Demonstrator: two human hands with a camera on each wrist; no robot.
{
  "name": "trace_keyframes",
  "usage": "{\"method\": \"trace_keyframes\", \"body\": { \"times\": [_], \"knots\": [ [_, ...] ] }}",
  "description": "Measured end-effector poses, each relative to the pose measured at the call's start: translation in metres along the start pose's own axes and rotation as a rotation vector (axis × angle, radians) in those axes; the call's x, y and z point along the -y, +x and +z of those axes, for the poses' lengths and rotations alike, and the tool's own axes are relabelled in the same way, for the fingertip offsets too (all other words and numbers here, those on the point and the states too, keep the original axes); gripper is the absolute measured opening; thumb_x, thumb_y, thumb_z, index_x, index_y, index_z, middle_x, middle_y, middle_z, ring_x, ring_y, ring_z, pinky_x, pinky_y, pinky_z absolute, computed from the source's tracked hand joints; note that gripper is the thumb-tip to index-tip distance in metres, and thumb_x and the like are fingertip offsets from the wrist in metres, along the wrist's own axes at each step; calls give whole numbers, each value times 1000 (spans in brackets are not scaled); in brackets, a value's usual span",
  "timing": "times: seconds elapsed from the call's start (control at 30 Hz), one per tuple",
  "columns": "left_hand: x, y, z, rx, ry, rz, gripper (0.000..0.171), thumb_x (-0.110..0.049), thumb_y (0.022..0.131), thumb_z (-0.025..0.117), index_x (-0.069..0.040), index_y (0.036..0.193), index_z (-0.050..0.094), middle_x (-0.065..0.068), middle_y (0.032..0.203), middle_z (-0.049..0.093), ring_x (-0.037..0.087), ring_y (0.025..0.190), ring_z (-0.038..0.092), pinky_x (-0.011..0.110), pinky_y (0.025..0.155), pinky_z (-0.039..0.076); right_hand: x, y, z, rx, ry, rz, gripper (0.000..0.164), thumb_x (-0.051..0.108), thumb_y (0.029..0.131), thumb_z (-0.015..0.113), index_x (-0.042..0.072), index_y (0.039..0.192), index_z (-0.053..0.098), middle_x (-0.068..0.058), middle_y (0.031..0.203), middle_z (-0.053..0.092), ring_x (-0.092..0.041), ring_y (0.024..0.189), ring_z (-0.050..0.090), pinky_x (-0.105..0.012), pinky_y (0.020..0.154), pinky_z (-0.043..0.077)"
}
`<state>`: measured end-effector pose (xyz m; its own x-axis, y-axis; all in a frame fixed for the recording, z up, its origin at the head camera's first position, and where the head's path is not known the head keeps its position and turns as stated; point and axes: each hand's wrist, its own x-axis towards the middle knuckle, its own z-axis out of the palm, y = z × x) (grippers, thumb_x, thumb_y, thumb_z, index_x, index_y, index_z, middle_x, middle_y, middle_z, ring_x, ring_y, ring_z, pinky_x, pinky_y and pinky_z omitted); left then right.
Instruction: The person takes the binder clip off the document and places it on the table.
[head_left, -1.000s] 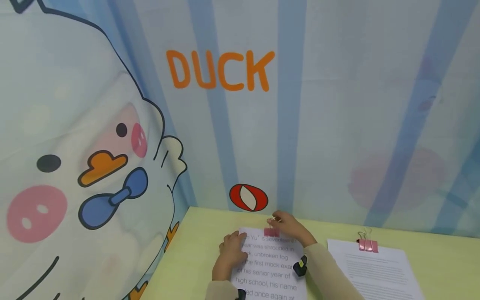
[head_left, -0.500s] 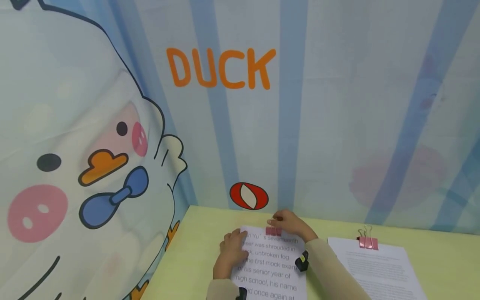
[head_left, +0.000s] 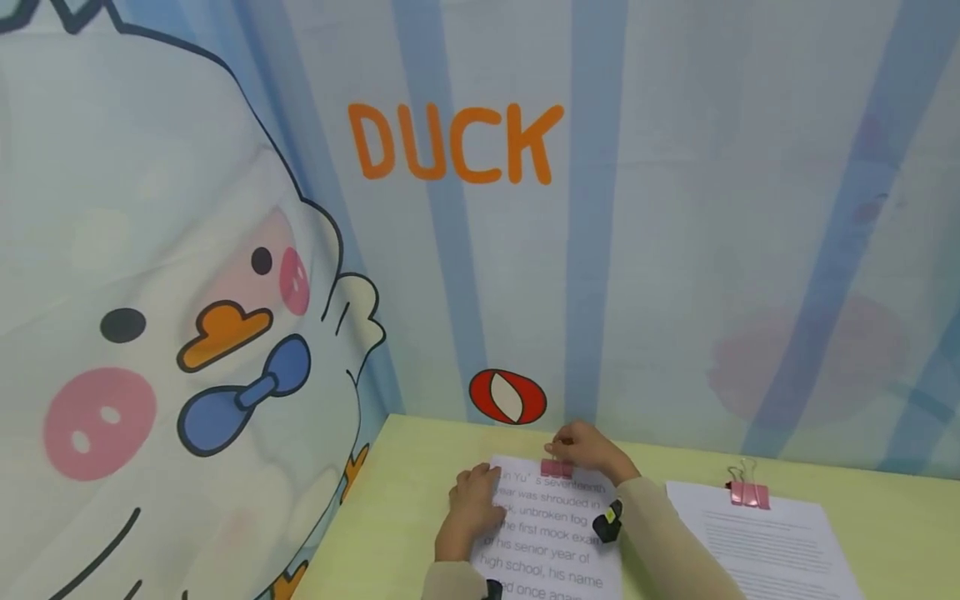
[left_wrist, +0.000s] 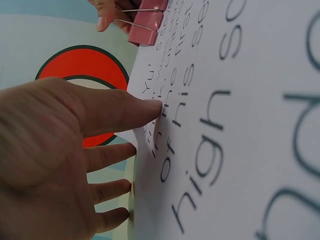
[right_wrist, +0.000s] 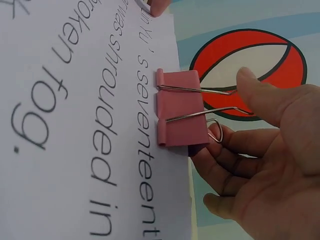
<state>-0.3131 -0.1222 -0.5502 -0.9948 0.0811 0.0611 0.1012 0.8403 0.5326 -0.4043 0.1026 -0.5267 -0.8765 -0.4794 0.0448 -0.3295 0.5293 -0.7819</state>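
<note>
A sheet of white paper [head_left: 551, 542] with large printed text lies on the table. At its top edge sits a pink binder clip [right_wrist: 182, 107] with wire handles. My right hand [head_left: 592, 454] holds the clip's handles, the thumb [right_wrist: 260, 97] at one wire handle and curled fingers [right_wrist: 235, 165] by the other. On the paper's left edge rests my left hand [head_left: 474, 504]. Its thumb [left_wrist: 125, 110] lies on the printed face, while the other fingers [left_wrist: 112, 155] reach fairly straight to the edge. In the left wrist view the right hand and clip show at the top.
To the right lies another stack of printed paper [head_left: 772, 542] with a pink binder clip [head_left: 750, 494] on its top edge, handles up. The pale yellow table [head_left: 405, 475] ends against a printed cloth backdrop [head_left: 675, 250] with a duck picture.
The head view has shifted slightly, so everything sits a little farther right in it. Both hands keep their places on the paper and the binder clip.
</note>
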Motion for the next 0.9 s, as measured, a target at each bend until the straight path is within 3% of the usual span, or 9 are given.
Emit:
{"method": "trace_keyframes", "body": {
  "times": [0.13,0.43,0.9],
  "knots": [
    [-1,-1,0,8,-12,1,61,0,79,79,3,137,59,23,144,49,49,132,39,65,109,31,1,2,0,-10,5,39,21,17,99,64,1,87,72,-2,75,58,-17,69,51,-31,62,43],
    [-2,-2,-1,6,12,-12,59,-2,79,80,4,135,60,23,143,50,48,133,39,64,109,31,5,14,-6,-17,36,5,30,17,101,62,2,74,63,3,61,41,-11,57,36,-26,54,30],
    [-2,-1,-1,1,28,-17,57,-4,80,80,6,133,60,24,142,51,48,133,39,64,109,32,13,16,-18,4,61,14,31,15,101,60,-2,76,66,2,64,39,-13,58,33,-28,55,27]
  ]
}}
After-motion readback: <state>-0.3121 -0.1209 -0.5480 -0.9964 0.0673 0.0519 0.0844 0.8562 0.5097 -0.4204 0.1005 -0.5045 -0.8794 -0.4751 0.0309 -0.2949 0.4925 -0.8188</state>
